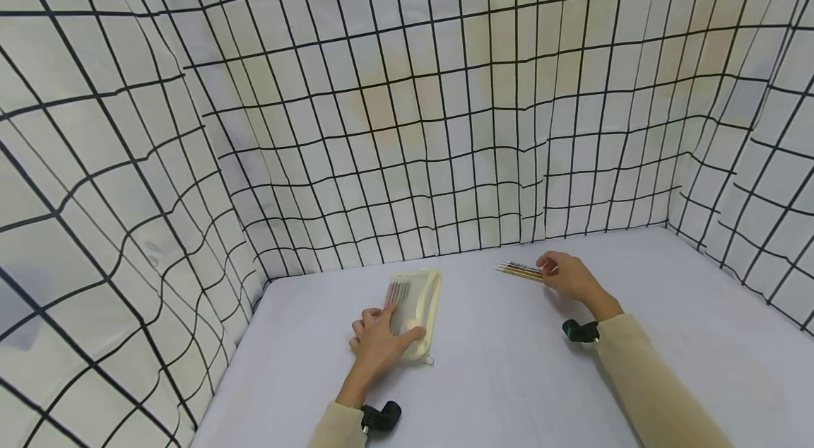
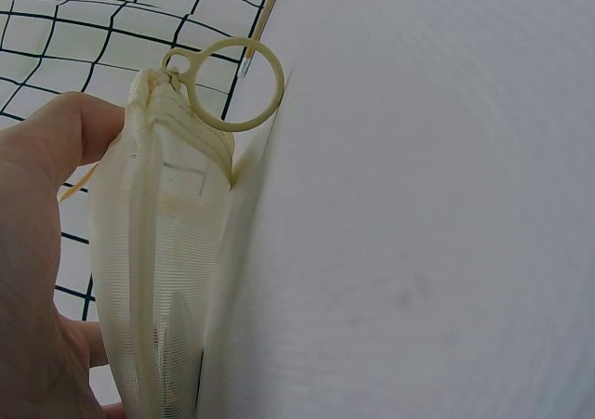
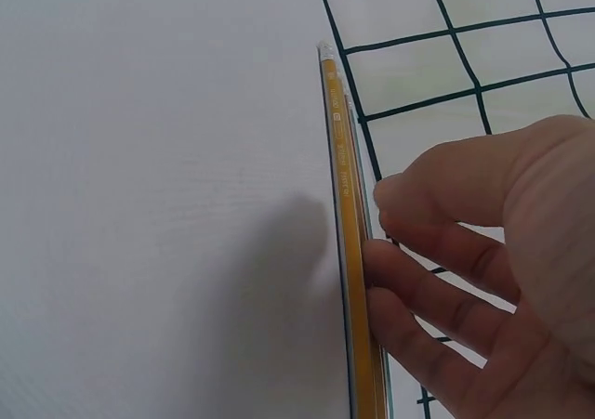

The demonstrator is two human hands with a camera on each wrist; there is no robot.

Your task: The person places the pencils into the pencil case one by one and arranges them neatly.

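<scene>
- The pencils stretched leftward from my right hand, the nearer one.
- Whether it pinched any, I couldn't tell.
- My left hand gripped a pouch.

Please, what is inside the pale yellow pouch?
Inside the translucent pouch, slim pencil-like shapes show in a row. The left hand covers part of it, so what lies beneath cannot be seen.

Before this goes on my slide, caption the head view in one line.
Left hand on a pale yellow pouch, right hand at a bundle of pencils, white table.
</scene>
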